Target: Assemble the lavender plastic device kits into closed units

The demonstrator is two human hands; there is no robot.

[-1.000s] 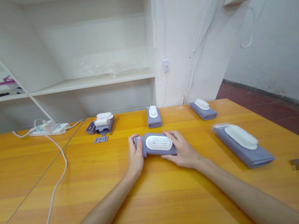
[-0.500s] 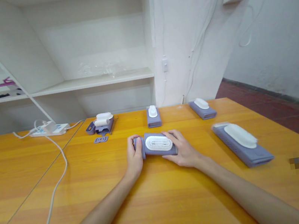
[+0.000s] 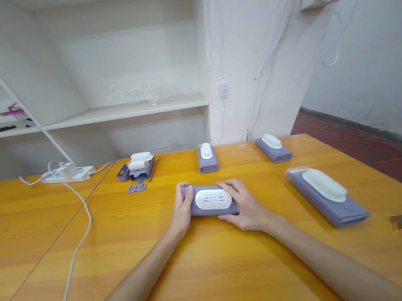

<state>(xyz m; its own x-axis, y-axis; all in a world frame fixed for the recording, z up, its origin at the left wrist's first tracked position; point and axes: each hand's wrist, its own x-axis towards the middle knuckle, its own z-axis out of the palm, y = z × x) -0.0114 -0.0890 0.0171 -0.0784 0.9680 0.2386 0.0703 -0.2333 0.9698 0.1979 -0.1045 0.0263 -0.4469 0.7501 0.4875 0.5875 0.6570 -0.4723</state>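
Observation:
A purple-grey rectangular case (image 3: 200, 210) with a white oval piece (image 3: 213, 199) on its upper face is held level above the wooden table. That oval has a bumpy, brush-like surface with two small dark slots. My left hand (image 3: 182, 207) is closed round the left end of the case, thumb on top, where the end cap meets the body. My right hand (image 3: 245, 204) grips the right end, with fingers above and thumb along the near side. The undersides of both grips are hidden.
Similar cases stand around: one at the back middle (image 3: 208, 162), one at the back right (image 3: 274, 150), a larger-looking one (image 3: 326, 196) at right. At back left lies an opened case (image 3: 142, 172) beside a flat plate (image 3: 136, 187). A power strip (image 3: 71, 174) and cable (image 3: 80, 230) occupy the left.
The end cap in my left hand has closed up against the case; the gap between them is gone. My right hand keeps its grip.

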